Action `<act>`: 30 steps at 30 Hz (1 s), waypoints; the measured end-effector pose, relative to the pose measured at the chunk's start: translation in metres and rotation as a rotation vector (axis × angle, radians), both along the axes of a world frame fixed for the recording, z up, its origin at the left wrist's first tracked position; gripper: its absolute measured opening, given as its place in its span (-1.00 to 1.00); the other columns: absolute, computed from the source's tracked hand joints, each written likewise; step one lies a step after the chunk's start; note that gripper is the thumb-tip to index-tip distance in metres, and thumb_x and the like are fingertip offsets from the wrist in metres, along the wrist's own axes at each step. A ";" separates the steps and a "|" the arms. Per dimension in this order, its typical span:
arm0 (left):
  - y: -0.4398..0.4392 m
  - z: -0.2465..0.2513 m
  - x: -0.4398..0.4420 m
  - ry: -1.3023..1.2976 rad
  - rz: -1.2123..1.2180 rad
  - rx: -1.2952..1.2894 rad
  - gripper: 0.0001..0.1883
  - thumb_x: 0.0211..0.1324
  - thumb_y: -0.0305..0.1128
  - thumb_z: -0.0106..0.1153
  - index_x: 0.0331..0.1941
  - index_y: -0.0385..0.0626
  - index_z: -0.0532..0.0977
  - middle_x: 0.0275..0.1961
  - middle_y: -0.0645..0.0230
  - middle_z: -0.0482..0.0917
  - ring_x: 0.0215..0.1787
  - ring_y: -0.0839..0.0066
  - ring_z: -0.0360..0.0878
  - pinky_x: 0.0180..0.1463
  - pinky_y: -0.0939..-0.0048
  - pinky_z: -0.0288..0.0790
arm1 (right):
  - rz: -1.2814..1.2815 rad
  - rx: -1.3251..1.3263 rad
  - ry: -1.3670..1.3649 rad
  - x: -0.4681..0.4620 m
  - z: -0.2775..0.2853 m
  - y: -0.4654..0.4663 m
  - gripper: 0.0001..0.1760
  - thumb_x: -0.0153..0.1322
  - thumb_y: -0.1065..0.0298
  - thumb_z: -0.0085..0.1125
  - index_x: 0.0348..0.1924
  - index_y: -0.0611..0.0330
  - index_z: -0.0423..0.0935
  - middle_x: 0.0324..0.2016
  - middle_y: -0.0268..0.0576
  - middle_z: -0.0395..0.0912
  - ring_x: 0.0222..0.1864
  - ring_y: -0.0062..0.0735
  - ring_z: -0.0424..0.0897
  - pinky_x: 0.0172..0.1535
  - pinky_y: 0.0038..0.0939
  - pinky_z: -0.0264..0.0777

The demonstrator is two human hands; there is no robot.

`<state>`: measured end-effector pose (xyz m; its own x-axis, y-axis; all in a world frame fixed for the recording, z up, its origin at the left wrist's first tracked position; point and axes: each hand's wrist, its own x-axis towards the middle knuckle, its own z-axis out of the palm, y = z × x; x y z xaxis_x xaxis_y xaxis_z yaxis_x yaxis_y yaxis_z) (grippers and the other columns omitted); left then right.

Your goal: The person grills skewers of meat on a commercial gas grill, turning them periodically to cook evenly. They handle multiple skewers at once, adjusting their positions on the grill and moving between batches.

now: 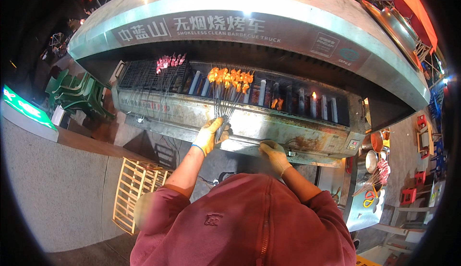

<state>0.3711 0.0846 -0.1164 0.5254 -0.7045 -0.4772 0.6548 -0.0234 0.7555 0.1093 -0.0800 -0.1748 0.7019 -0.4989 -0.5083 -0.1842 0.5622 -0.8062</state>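
Observation:
My left hand (pixel 208 133), in a pale work glove, is closed around the lower ends of a bundle of metal skewers (pixel 224 108). Orange-brown meat pieces (pixel 230 78) are on the far ends, over the barbecue grill (pixel 252 104). At the grill's near edge is my right hand (pixel 273 153), gloved too, with its fingers curled; whether it grips anything is not clear. Pink raw meat skewers (pixel 171 62) lie on the black wire grate (pixel 154 74) at the grill's left. A small flame (pixel 314 95) rises between the tubes on the right.
A large metal hood (pixel 216 25) overhangs the grill's far side. Green plastic chairs (pixel 77 91) and a wooden slatted rack (pixel 135 194) stand to the left. On the right, a side table (pixel 356 212) bears bowls and more raw skewers (pixel 380 176). Red stools (pixel 408 196) are farther right.

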 end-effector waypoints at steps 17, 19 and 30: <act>0.069 -0.190 0.047 0.955 0.340 -0.162 -0.24 0.21 0.54 0.07 -0.10 -0.02 0.53 -0.31 0.51 0.55 -0.40 0.57 0.51 -0.47 0.55 0.35 | -0.298 -0.150 0.184 -0.133 -0.013 0.011 -0.62 0.55 0.14 0.31 0.08 0.24 0.63 -0.25 -0.23 0.70 -0.35 -0.45 0.62 -0.27 -0.41 0.53; 0.063 -0.188 0.046 0.951 0.357 -0.154 -0.31 0.26 0.47 0.09 -0.10 0.00 0.52 -0.34 0.52 0.56 -0.44 0.58 0.48 -0.46 0.51 0.36 | -0.379 -0.098 0.219 -0.151 -0.019 0.014 -0.62 0.55 0.18 0.32 0.12 0.25 0.62 -0.22 -0.20 0.71 -0.32 -0.42 0.65 -0.24 -0.40 0.56; 0.054 -0.198 0.034 0.675 0.517 -0.107 -0.43 0.35 0.37 0.08 0.27 0.38 0.38 0.22 0.46 0.52 -0.21 0.39 0.53 -0.36 0.35 0.43 | -0.450 -0.080 0.238 -0.172 -0.034 0.018 -0.63 0.54 0.15 0.33 0.10 0.18 0.64 -0.25 -0.19 0.72 -0.34 -0.40 0.66 -0.25 -0.39 0.58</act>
